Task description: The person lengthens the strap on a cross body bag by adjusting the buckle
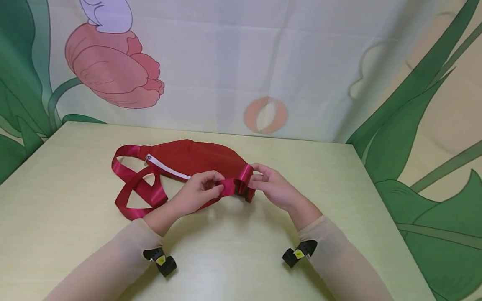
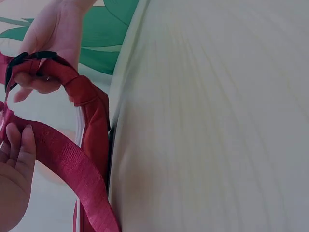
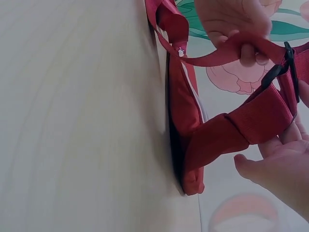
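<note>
Head view with both wrist views. A red waist bag (image 1: 188, 161) lies on a pale yellow-green table (image 1: 75, 217), just beyond centre, its white zipper (image 1: 167, 169) running toward 8 o'clock and its satin strap (image 1: 137, 188) looped loosely on the table at the bag's 8 o'clock. At the bag's 4 o'clock end, the left hand (image 1: 197, 192) pinches a fold of the strap between thumb and curled fingers, while the right hand (image 1: 273, 186), fingers bent, grips the strap end beside a black buckle (image 1: 241, 190); the two hands are nearly touching. In the right wrist view the buckle (image 3: 285, 65) sits on the taut webbing (image 3: 251, 121), with the fingertips (image 3: 248, 164) under it. A floral cloth backdrop (image 1: 241, 62) hangs at 12 o'clock.

Risk, as a judgement: the glossy strap could slip out of either pinch, or twist as it passes the buckle, since the webbing is already folded over on itself; a pull might also drag the light bag across the table.

No brand, label or legible writing shows on the bag, buckle or strap
</note>
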`<action>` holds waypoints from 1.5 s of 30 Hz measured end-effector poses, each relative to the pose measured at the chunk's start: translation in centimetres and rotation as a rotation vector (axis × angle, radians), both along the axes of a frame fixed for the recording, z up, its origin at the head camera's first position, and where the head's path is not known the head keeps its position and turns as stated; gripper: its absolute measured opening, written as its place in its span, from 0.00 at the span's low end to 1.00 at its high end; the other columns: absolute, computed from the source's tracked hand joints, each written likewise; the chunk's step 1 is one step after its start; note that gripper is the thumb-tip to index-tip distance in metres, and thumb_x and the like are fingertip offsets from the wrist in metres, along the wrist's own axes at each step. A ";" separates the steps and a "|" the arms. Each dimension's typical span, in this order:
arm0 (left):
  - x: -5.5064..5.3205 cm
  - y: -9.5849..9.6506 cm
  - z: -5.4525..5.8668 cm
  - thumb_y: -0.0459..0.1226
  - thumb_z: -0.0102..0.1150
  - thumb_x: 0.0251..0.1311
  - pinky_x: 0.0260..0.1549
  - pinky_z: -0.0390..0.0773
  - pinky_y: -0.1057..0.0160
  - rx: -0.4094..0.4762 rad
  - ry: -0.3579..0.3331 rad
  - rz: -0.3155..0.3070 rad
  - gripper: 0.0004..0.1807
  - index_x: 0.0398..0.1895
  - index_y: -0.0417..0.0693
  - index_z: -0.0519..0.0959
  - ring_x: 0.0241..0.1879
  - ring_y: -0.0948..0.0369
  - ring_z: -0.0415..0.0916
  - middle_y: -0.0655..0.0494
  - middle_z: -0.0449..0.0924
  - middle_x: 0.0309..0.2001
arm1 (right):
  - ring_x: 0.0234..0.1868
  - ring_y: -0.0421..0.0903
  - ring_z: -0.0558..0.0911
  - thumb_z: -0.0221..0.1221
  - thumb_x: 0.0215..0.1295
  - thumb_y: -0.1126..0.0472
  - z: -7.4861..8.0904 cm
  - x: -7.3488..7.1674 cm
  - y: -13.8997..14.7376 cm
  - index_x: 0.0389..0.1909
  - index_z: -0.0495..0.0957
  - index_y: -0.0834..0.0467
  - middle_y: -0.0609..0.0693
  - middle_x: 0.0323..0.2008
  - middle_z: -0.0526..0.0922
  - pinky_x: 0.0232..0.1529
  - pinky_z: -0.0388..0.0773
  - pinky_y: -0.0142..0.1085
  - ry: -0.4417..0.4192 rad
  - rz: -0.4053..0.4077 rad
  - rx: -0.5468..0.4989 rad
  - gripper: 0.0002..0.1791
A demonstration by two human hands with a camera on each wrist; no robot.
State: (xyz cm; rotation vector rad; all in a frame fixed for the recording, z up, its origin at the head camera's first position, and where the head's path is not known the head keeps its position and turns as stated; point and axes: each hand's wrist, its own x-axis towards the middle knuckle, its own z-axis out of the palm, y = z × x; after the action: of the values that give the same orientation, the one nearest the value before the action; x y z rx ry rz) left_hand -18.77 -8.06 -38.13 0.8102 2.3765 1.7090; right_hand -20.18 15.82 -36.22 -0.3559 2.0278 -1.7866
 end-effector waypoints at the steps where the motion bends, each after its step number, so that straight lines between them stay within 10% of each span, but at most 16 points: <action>1: 0.0 -0.1 0.0 0.32 0.58 0.60 0.31 0.76 0.64 0.008 -0.006 0.012 0.06 0.39 0.45 0.79 0.32 0.56 0.72 0.53 0.77 0.33 | 0.50 0.50 0.79 0.54 0.65 0.66 0.0 0.0 0.0 0.60 0.65 0.62 0.58 0.46 0.81 0.64 0.55 0.52 0.000 -0.003 0.004 0.22; 45: 0.2 -5.5 1.4 0.38 0.64 0.56 0.31 0.76 0.66 -0.139 0.033 0.135 0.10 0.41 0.48 0.81 0.33 0.55 0.72 0.54 0.77 0.33 | 0.44 0.46 0.78 0.54 0.64 0.69 -0.5 -0.1 1.7 0.57 0.65 0.66 0.50 0.37 0.81 0.62 0.56 0.49 0.003 -0.023 -0.042 0.20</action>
State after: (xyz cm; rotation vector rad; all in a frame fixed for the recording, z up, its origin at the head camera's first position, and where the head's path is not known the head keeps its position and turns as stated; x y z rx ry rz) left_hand -18.58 -13.58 -36.76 0.6772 2.5917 1.5646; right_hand -20.26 17.48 -36.76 -0.3496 2.0068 -1.8457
